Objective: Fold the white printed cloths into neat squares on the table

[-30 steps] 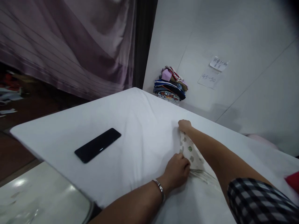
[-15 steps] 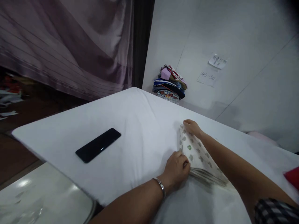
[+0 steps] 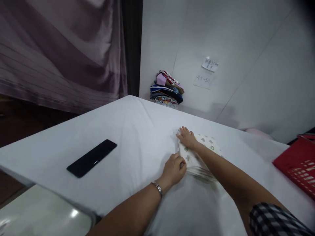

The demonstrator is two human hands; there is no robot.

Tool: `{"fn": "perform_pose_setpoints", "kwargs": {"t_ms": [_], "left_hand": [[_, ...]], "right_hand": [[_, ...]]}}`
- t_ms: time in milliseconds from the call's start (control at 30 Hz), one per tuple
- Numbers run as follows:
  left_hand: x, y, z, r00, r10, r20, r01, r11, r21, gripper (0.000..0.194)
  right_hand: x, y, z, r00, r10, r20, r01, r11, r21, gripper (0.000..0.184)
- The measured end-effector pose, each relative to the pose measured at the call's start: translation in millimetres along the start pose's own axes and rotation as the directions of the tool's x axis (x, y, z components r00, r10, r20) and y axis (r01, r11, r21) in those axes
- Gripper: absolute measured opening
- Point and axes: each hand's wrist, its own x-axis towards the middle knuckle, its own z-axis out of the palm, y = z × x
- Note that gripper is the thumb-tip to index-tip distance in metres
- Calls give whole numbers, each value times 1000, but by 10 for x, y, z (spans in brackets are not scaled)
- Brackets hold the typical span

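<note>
Fingers and printed cloth, with surroundings placed relative to the cloth. The fingers of the right hand (image 3: 188, 138), which half a second earlier held the far left corner of the printed cloth (image 3: 193, 160) raised, now lie spread and open on that corner; the cloth, then tented, rests flatter on the white-covered counter (image 3: 142, 131). The left hand (image 3: 173, 167) stays at the near left corner, its fingers curled against the edge; whether they pinch the fabric cannot be told. The view has turned to the right, so more of the red basket (image 3: 299, 160) shows.

Pose: the right forearm crosses over the cloth from its near right side, palm down; the left forearm comes from the near left, wrist low.

Counts: two hands; one cloth, with several layers along its near edge; one bracelet (image 3: 157, 187), on the left wrist; one black phone (image 3: 91, 158), well to the left of the cloth; one stack of folded textiles (image 3: 167, 89), beyond it and to the left; two paper notes (image 3: 210, 64), on the wall behind it; one red basket, to its right.
</note>
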Motion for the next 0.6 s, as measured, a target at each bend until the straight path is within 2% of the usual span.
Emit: {"fn": "perform_pose_setpoints", "kwargs": {"t_ms": [100, 200, 267, 367, 433, 500, 567, 600], "left_hand": [[18, -8, 10, 1000, 8, -8, -8, 1000, -3, 10], [35, -30, 12, 999, 23, -22, -23, 1000, -15, 10], [44, -51, -2, 999, 27, -24, -27, 999, -33, 11], [54, -82, -39, 1000, 23, -11, -24, 997, -80, 11], [53, -102, -58, 1000, 4, -1, -4, 991, -134, 12], [44, -123, -66, 999, -36, -12, 33, 981, -193, 14], [41, -144, -65, 992, -118, -51, 103, 967, -232, 18], [51, -153, -63, 982, -177, -71, 156, 959, -236, 21]], "right_hand": [[-270, -57, 123, 999, -50, -13, 50, 999, 8, 63], [-397, -116, 242, 998, -63, -26, 63, 998, 14, 64], [-400, -151, 236, 997, -66, -28, 67, 997, 46, 66], [-409, -143, 112, 997, -74, 19, 69, 980, 184, 65], [-486, -46, 14, 997, -70, 24, 60, 954, 295, 63], [-631, 154, -55, 999, -37, -35, 47, 932, 359, 60], [-822, 453, -90, 990, 61, -126, -6, 918, 397, 56], [-924, 625, -99, 975, 147, -165, -63, 901, 429, 54]]}}
